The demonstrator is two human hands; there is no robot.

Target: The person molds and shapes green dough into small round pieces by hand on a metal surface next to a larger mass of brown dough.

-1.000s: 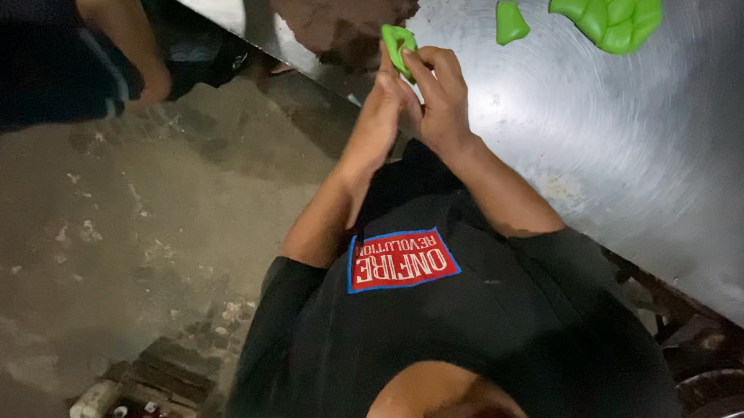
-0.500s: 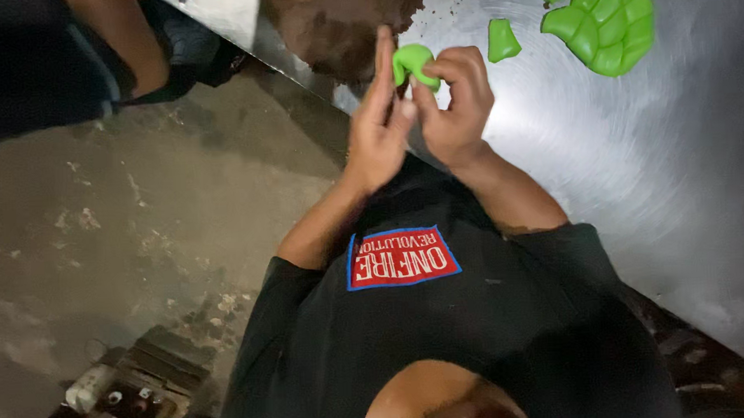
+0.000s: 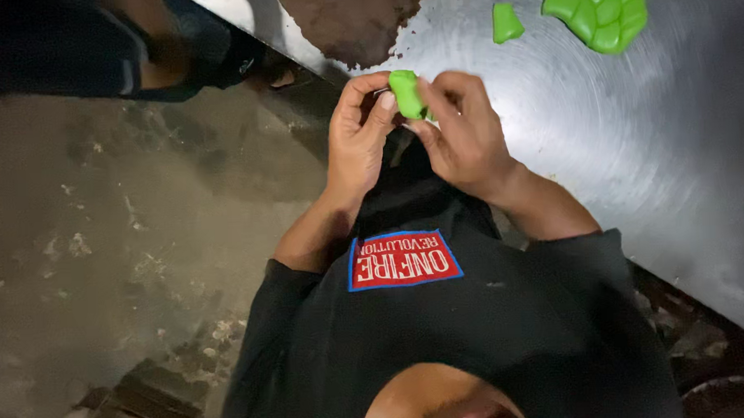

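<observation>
Two hands, one small lump of green dough between them.

Both are pinched narrow on it: my left hand [image 3: 360, 143] curls in with the thumb pressed to the green lump [image 3: 407, 94], and my right hand [image 3: 460, 136] grips its other side with fingertips, right at the edge of the steel table [image 3: 652, 191]. Just beyond my left hand lies a brown mound [image 3: 353, 20] of crumbly dough. Farther off past my right hand sits a small green piece [image 3: 506, 23], and beyond that a scored green slab [image 3: 600, 11]. Well off to the left, another person's leg [image 3: 160, 51] stands on the concrete floor [image 3: 101, 243].
</observation>
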